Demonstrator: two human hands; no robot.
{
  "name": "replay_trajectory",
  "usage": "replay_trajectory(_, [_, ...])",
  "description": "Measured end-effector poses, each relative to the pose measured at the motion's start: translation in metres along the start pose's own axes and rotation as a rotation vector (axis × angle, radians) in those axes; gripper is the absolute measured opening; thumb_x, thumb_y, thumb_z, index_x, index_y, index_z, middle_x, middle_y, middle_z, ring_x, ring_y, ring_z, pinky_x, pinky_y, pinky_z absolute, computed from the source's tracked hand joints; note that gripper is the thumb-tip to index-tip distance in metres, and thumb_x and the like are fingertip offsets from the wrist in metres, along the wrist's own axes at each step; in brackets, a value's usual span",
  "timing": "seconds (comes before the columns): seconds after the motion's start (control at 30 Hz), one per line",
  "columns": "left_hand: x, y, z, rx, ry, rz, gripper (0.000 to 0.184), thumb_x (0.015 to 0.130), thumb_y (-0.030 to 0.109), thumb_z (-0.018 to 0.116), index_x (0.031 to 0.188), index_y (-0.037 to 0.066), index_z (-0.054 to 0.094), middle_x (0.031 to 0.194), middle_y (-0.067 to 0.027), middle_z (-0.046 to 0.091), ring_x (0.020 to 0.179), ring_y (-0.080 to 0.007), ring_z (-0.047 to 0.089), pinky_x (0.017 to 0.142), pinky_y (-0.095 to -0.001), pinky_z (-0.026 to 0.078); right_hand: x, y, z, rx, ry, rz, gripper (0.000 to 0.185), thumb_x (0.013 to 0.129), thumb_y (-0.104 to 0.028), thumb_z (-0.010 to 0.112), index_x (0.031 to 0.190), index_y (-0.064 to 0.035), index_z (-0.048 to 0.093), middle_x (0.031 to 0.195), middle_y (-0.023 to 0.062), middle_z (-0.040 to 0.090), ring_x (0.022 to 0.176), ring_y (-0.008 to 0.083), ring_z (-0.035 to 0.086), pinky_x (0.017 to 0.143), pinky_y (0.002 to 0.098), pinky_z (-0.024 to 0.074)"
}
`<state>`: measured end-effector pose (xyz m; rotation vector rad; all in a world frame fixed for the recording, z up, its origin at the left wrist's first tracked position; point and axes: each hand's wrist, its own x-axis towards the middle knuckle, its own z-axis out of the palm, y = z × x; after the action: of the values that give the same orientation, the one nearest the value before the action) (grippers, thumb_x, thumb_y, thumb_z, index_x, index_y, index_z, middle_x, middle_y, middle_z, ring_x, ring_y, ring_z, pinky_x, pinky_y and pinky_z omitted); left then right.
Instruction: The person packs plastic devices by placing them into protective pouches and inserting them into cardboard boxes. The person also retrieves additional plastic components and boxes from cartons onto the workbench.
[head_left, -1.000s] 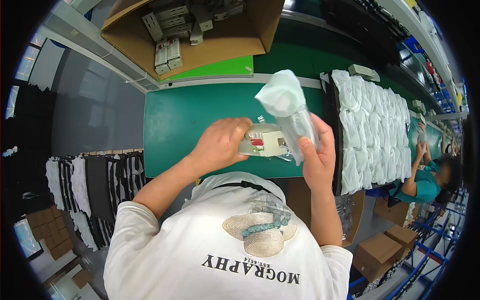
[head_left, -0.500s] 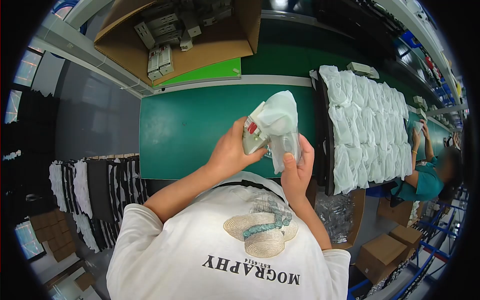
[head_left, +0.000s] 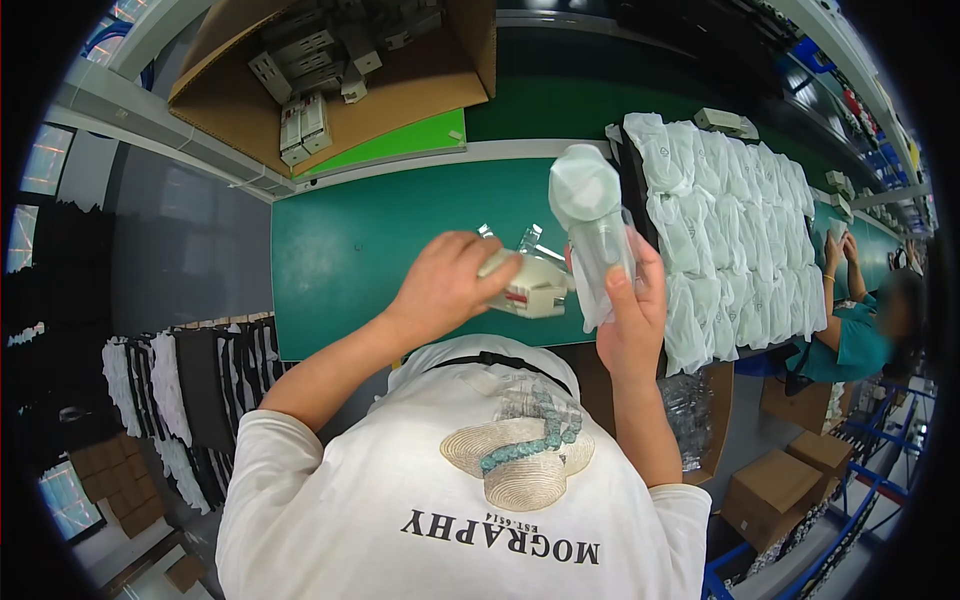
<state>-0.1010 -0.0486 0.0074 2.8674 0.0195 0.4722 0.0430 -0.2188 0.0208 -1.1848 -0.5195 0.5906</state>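
My left hand [head_left: 443,280] grips a pale boxy circuit breaker [head_left: 532,292] with a red part on its side, slightly blurred by motion. In my right hand [head_left: 637,318] is a plastic-wrapped item [head_left: 592,205], held upright, with a round pale end on top and clear film below. The kind of item inside the wrap is hard to make out. A narrow gap separates the breaker from the wrapped item. Shiny metallic pieces [head_left: 538,243] show just beyond my left hand, over the green table [head_left: 345,270].
A cardboard box [head_left: 400,120] of similar pale devices stands at the back left, above a bright green panel [head_left: 390,146]. Right of my hands, a tray holds rows of white-wrapped packs [head_left: 720,240]. A co-worker [head_left: 850,335] handles something farther right. Cartons [head_left: 775,490] sit on the floor.
The breaker and the wrapped item, close together before, are now apart. My right hand has moved right with the wrapped item, and the breaker has turned in my left hand.
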Motion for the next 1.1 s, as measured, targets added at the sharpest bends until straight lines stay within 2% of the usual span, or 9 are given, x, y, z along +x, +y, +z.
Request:
replay_trajectory(0.17, [-0.008, 0.010, 0.008, -0.110, -0.071, -0.065, 0.075, 0.054, 0.013, 0.082, 0.122, 0.011, 0.050, 0.114, -0.0121, 0.054, 0.101, -0.0317, 0.056, 0.086, -0.0423, 0.046, -0.003, -0.004, 0.001, 0.106, -0.068, 0.072, 0.046, 0.093, -0.014, 0.055, 0.132, 0.0024, 0.038, 0.127, 0.0170, 0.051, 0.110, 0.0263, 0.058, 0.096, 0.0396, 0.0456])
replay_trajectory(0.3, [-0.008, 0.002, 0.013, -0.154, 0.057, -0.255, 0.077, 0.056, 0.015, 0.082, 0.125, 0.012, 0.048, 0.114, -0.0121, 0.054, 0.102, -0.0311, 0.056, 0.086, -0.0423, 0.046, -0.008, -0.008, -0.004, 0.165, -0.034, 0.076, 0.047, 0.093, -0.015, 0.055, 0.133, 0.0027, 0.037, 0.126, 0.0177, 0.052, 0.109, 0.0264, 0.059, 0.095, 0.0398, 0.0464])
replay_trajectory(0.43, [-0.008, 0.011, 0.010, -0.190, -0.014, -0.196, 0.079, 0.056, 0.016, 0.082, 0.127, 0.012, 0.047, 0.115, -0.0122, 0.054, 0.102, -0.0304, 0.056, 0.086, -0.0418, 0.046, -0.008, 0.012, -0.003, 0.031, -0.008, 0.076, 0.047, 0.093, -0.015, 0.055, 0.133, 0.0026, 0.037, 0.126, 0.0182, 0.052, 0.108, 0.0266, 0.059, 0.094, 0.0399, 0.0469])
replay_trajectory(0.6, [-0.008, 0.015, 0.010, -0.184, -0.090, -0.119, 0.078, 0.059, 0.020, 0.081, 0.128, 0.012, 0.046, 0.115, -0.0129, 0.054, 0.101, -0.0306, 0.057, 0.084, -0.0406, 0.047, -0.003, 0.009, -0.004, 0.082, -0.007, 0.110, 0.047, 0.092, -0.015, 0.057, 0.132, 0.0022, 0.039, 0.125, 0.0160, 0.052, 0.109, 0.0246, 0.058, 0.096, 0.0387, 0.0449])
replay_trajectory(0.7, [-0.009, 0.017, 0.010, -0.213, -0.167, -0.066, 0.077, 0.062, 0.024, 0.080, 0.129, 0.012, 0.045, 0.114, -0.0132, 0.054, 0.101, -0.0309, 0.057, 0.084, -0.0400, 0.047, 0.000, 0.014, -0.007, -0.211, -0.100, 0.079, 0.048, 0.091, -0.016, 0.059, 0.131, 0.0017, 0.040, 0.123, 0.0140, 0.052, 0.109, 0.0233, 0.057, 0.095, 0.0376, 0.0460])
replay_trajectory(0.8, [-0.007, 0.026, 0.012, -0.272, -0.429, 0.230, 0.071, 0.064, 0.034, 0.078, 0.125, 0.011, 0.051, 0.110, -0.0117, 0.054, 0.098, -0.0316, 0.056, 0.085, -0.0413, 0.046, -0.006, 0.032, 0.002, -0.197, -0.225, 0.169, 0.049, 0.091, -0.017, 0.059, 0.132, 0.0016, 0.040, 0.122, 0.0136, 0.053, 0.108, 0.0226, 0.057, 0.092, 0.0368, 0.0484])
replay_trajectory(0.83, [-0.008, 0.026, 0.013, -0.279, -0.439, 0.235, 0.071, 0.064, 0.034, 0.078, 0.125, 0.011, 0.051, 0.110, -0.0117, 0.054, 0.098, -0.0316, 0.056, 0.085, -0.0413, 0.046, -0.007, 0.036, 0.003, -0.193, -0.289, 0.200, 0.049, 0.091, -0.017, 0.060, 0.132, 0.0015, 0.040, 0.121, 0.0133, 0.053, 0.107, 0.0222, 0.057, 0.090, 0.0364, 0.0495])
replay_trajectory(1.0, [-0.021, 0.019, 0.019, -0.450, -0.420, -0.030, 0.071, 0.067, 0.039, 0.077, 0.125, 0.009, 0.050, 0.106, -0.0122, 0.053, 0.096, -0.0317, 0.056, 0.084, -0.0413, 0.047, 0.004, 0.021, -0.009, 0.096, -0.093, 0.261, 0.048, 0.091, -0.017, 0.058, 0.132, 0.0011, 0.040, 0.119, 0.0143, 0.054, 0.100, 0.0229, 0.060, 0.083, 0.0357, 0.0526])
replay_trajectory(1.1, [-0.030, 0.012, 0.021, -0.587, -0.358, -0.144, 0.070, 0.071, 0.041, 0.076, 0.126, 0.008, 0.048, 0.104, -0.0121, 0.053, 0.094, -0.0314, 0.057, 0.083, -0.0407, 0.047, 0.013, -0.008, -0.029, 0.165, 0.045, 0.133, 0.048, 0.091, -0.018, 0.058, 0.131, 0.0021, 0.040, 0.114, 0.0155, 0.056, 0.089, 0.0233, 0.062, 0.078, 0.0354, 0.0537])
